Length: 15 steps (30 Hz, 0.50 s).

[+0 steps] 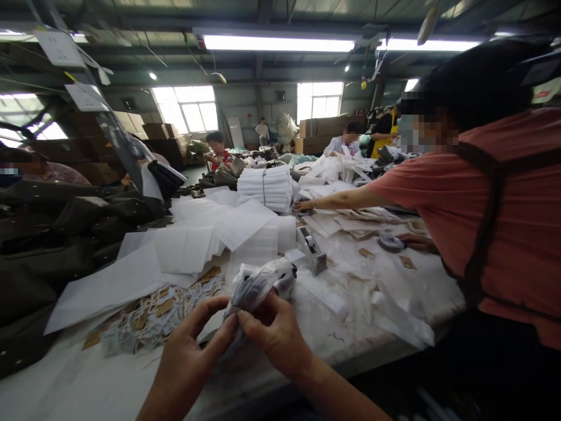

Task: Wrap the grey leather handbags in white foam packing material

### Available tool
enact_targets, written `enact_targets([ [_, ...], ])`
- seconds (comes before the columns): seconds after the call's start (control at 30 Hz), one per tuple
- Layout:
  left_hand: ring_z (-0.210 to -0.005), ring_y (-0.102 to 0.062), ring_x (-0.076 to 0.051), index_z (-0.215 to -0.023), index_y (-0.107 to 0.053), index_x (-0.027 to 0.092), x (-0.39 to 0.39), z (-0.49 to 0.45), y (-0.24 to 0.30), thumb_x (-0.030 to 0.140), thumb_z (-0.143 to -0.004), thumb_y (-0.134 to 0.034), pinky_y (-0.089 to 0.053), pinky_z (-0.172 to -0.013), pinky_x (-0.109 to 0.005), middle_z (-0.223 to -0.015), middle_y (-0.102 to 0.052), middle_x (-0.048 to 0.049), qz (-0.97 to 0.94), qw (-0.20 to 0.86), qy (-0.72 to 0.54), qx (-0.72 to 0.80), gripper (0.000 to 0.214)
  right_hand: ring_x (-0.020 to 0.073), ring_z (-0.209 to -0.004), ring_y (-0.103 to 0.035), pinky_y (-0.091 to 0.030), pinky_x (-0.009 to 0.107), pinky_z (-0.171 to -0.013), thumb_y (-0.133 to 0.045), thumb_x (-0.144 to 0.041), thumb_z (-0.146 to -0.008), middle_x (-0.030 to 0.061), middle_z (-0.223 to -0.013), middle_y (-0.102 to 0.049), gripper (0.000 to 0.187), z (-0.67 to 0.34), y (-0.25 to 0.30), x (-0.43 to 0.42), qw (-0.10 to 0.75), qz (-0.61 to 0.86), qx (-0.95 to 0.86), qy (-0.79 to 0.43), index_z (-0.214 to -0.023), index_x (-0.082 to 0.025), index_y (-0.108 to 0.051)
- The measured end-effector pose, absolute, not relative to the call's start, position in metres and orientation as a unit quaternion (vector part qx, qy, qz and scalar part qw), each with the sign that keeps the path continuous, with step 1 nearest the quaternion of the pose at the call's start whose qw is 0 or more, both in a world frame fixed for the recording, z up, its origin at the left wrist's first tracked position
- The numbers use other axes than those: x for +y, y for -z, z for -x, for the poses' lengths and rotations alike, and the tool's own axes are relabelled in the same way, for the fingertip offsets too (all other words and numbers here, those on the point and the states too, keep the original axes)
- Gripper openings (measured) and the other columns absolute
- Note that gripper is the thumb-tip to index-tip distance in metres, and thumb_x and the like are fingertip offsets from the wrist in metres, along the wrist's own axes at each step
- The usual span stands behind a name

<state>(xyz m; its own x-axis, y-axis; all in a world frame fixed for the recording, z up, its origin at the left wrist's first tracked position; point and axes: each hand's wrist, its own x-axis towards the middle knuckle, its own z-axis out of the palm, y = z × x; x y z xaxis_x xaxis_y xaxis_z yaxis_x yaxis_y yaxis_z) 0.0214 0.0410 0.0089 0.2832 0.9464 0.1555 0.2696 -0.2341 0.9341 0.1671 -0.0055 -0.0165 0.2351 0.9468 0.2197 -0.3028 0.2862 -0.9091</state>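
Above the front part of the table, both of my hands hold a grey bundle wrapped in clear plastic (258, 283). My left hand (188, 342) pinches its near end between thumb and fingers. From the other side my right hand (280, 336) grips it, with the thumb in front and some fingers hidden behind the plastic. A dark piece shows at the bundle's far right end. To the left lies a heap of tags with strings (164, 313), some brown and some pale. Just beyond the bundle stands a tape dispenser (311, 248).
White sheets (184, 248) spread over the worktable (56, 383), before a tied white stack (264, 190). Dark bags (83, 234) pile up at left. At right, a co-worker in a red shirt (517, 216) reaches across, one hand beside a grey coil (391, 243). Other people are farther back.
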Motion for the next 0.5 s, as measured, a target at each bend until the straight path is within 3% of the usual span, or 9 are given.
enact_targets([
  [0.1, -0.096, -0.07, -0.028, -0.104, -0.067, 0.02, 0.039, -0.026, -0.011, 0.061, -0.069, -0.076, -0.058, -0.076, -0.031, -0.101, -0.074, -0.0072, -0.643, 0.456, -0.402, 0.467, 0.054, 0.023, -0.094, -0.068, -0.055, 0.028, -0.076, -0.073, -0.042, -0.086, 0.0066, -0.11, -0.069, 0.031, -0.188, 0.016, -0.004, 0.622, 0.421, -0.52, -0.406, -0.108, -0.02, -0.074],
  [0.2, -0.091, -0.07, -0.025, -0.102, -0.065, 0.02, 0.041, -0.029, -0.01, 0.061, -0.066, -0.079, -0.057, -0.069, -0.025, -0.093, -0.074, -0.0058, -0.6, 0.482, -0.419, 0.482, 0.057, 0.0192, -0.081, -0.068, -0.054, 0.027, -0.074, -0.068, -0.046, -0.09, 0.0044, -0.087, -0.072, 0.029, -0.237, 0.022, 0.003, 0.531, 0.405, -0.643, -0.375, -0.097, -0.019, -0.078],
  [0.3, -0.089, -0.07, -0.023, -0.103, -0.063, 0.021, 0.047, -0.03, -0.01, 0.062, -0.063, -0.08, -0.055, -0.066, -0.021, -0.091, -0.074, -0.0036, -0.566, 0.485, -0.445, 0.496, 0.059, 0.0174, -0.064, -0.066, -0.053, 0.028, -0.066, -0.053, -0.056, -0.096, 0.0048, -0.072, -0.07, 0.047, -0.308, 0.04, 0.025, 0.533, 0.533, -0.594, -0.281, -0.087, -0.016, -0.077],
  [0.4, -0.092, -0.069, -0.023, -0.105, -0.063, 0.022, 0.053, -0.031, -0.011, 0.062, -0.065, -0.079, -0.055, -0.069, -0.021, -0.094, -0.073, -0.0031, -0.569, 0.482, -0.442, 0.499, 0.059, 0.0241, -0.101, -0.067, -0.05, 0.034, -0.091, -0.05, -0.049, -0.096, 0.0102, -0.105, -0.073, 0.041, -0.378, 0.064, 0.059, 0.485, 0.742, -0.448, -0.119, -0.103, -0.018, -0.075],
  [0.5, -0.095, -0.068, -0.022, -0.106, -0.063, 0.022, 0.057, -0.032, -0.01, 0.061, -0.065, -0.079, -0.055, -0.075, -0.02, -0.099, -0.073, -0.003, -0.57, 0.477, -0.442, 0.502, 0.059, 0.0311, -0.124, -0.056, -0.04, 0.037, -0.105, -0.063, -0.042, -0.088, 0.0136, -0.108, -0.072, 0.029, -0.425, 0.085, 0.09, 0.43, 0.794, -0.413, -0.119, -0.081, -0.017, -0.078],
])
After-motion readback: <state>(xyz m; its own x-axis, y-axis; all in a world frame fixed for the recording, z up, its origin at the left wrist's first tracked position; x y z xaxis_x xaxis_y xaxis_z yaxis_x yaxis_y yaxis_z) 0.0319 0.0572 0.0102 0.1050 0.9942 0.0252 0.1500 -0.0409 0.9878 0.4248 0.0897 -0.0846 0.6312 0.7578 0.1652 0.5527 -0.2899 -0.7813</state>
